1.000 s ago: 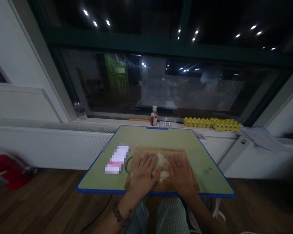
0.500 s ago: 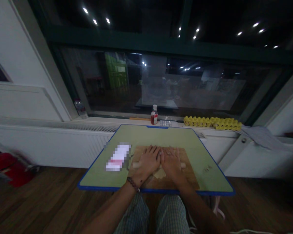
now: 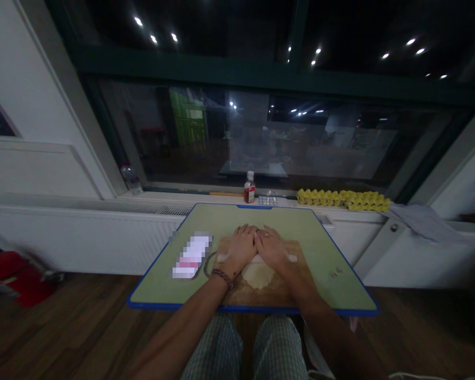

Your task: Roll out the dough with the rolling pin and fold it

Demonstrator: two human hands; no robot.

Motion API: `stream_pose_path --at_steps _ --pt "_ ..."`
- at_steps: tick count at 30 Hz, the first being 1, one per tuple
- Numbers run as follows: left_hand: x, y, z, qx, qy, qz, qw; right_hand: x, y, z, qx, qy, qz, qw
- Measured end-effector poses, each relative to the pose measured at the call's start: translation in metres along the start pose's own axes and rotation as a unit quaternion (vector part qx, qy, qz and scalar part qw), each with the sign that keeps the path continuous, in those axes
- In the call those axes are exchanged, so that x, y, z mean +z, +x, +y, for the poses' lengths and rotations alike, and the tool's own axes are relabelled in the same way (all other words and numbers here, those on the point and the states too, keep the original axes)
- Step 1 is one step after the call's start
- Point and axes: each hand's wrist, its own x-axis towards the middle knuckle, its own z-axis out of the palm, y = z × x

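A pale rolling pin [image 3: 257, 259] lies crosswise on a wooden board [image 3: 277, 301]. My left hand [image 3: 243, 247] rests palm down over its left part, fingers stretched forward past it. Over the right part lies my right hand [image 3: 269, 246], also flat with fingers extended, and the two hands touch in the middle. Both ends of the pin stick out beyond the hands. On the near side of the pin is a thin, flattened sheet of dough [image 3: 257, 275] with an uneven edge; its far edge is hidden by the pin and hands.
The board sits on a small green table [image 3: 324, 253] with a blue rim. A blurred-out phone-like slab [image 3: 192, 257] lies left of the board, beside a dark loop [image 3: 208, 263]. Small bits [image 3: 335, 272] lie at right. A bottle [image 3: 249, 188] and yellow egg trays [image 3: 342, 199] stand on the sill.
Both hands have moved forward, away from me, with the rolling pin. More of the flattened dough shows on the near side.
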Motion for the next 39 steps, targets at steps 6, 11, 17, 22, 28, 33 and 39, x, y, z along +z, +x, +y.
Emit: stream_pose_path --at_steps 6,11,17,22,28,33,39 --pt "0.005 0.014 -0.009 -0.009 0.006 0.004 1.000 -0.008 0.007 -0.006 -0.005 0.011 0.039 0.999" --pt "0.005 0.026 -0.015 -0.008 0.018 0.000 1.000 -0.006 0.005 -0.013 -0.002 -0.005 0.032 0.999" --pt "0.011 0.036 -0.022 -0.026 0.036 0.012 0.999 -0.008 0.009 -0.021 0.089 0.013 0.020 0.996" --pt "0.013 0.043 -0.027 -0.033 0.039 0.031 0.998 0.000 0.022 -0.019 0.141 0.016 0.024 0.990" --pt "0.015 0.050 -0.030 -0.047 0.054 0.076 0.995 0.005 0.036 -0.014 0.151 -0.026 0.001 0.988" --pt "0.015 0.047 -0.026 -0.028 0.066 0.076 0.995 0.015 0.048 -0.009 0.160 -0.051 -0.021 0.986" --pt "0.031 0.027 -0.019 -0.099 0.057 0.010 0.993 0.021 0.058 -0.007 0.214 -0.036 -0.031 0.976"
